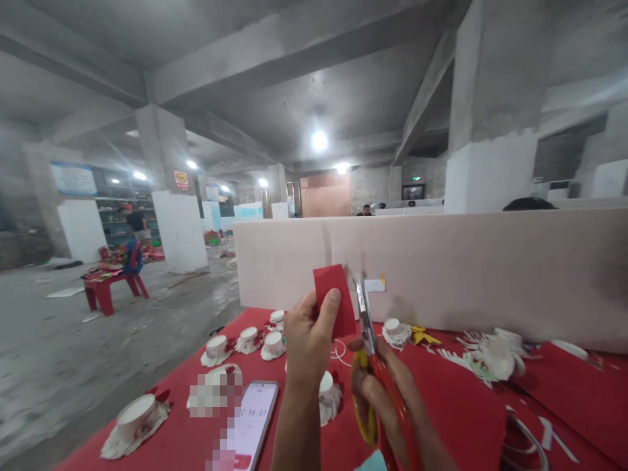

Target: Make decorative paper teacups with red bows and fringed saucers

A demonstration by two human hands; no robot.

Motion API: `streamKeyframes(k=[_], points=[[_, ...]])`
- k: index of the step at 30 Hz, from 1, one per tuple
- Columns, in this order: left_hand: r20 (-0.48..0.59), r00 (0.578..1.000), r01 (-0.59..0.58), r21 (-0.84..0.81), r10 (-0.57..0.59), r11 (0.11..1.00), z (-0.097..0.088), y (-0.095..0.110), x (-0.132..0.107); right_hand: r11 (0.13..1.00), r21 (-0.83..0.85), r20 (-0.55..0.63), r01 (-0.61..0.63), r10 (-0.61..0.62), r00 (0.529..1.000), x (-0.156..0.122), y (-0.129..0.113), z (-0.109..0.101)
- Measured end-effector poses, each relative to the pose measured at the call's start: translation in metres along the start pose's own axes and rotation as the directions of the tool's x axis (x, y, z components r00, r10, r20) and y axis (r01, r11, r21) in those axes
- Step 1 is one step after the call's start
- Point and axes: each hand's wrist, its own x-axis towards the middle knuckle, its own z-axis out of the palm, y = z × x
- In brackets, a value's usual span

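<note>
My left hand pinches a folded-looking piece of red paper upright, thumb across its front. In my right hand is a pair of scissors with one red and one yellow handle. The blades point up, close together, just right of the paper and apart from it. Around my hands on the red-covered table sit several small white paper cups on fringed bases, such as this cup at the front left. Another cup is partly hidden behind my left wrist.
A phone showing a timer lies left of my forearm. A pale partition rises behind the table. Cut white paper pieces, a yellow scrap and red sheets lie to the right. A red stool stands on the floor at left.
</note>
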Motion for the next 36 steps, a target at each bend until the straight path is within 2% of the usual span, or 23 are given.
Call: streamKeyframes(k=[4,8,12,15,19,28,36], points=[[-0.098,0.995,-0.011,-0.041,0.007,0.999,0.000,-0.005,0.003,0.992,-0.112,0.004,0.056,-0.056,0.998,0.004,0.007,-0.005],[-0.101,0.995,-0.007,-0.066,0.001,0.998,-0.001,0.000,0.001,0.981,-0.180,0.013,0.067,-0.065,0.998,0.005,0.016,-0.004],[-0.097,0.995,0.016,-0.050,-0.021,0.999,-0.002,0.005,-0.001,0.960,-0.253,-0.004,0.122,-0.127,0.992,0.002,0.016,-0.001],[-0.095,0.995,0.001,-0.039,-0.005,0.999,-0.002,0.000,0.001,0.950,-0.271,0.000,0.158,-0.164,0.986,0.001,0.013,0.000],[-0.104,0.994,-0.021,-0.042,0.017,0.999,-0.002,-0.006,0.004,0.957,-0.255,0.028,0.142,-0.139,0.990,0.002,0.012,-0.001],[-0.013,1.000,-0.026,0.018,0.026,1.000,-0.007,-0.001,0.002,0.907,-0.390,0.044,0.158,-0.154,0.987,-0.001,0.014,0.002],[0.030,0.999,-0.028,0.027,0.027,0.999,-0.005,-0.003,0.002,0.943,-0.310,0.033,0.119,-0.115,0.993,-0.004,0.006,0.004]])
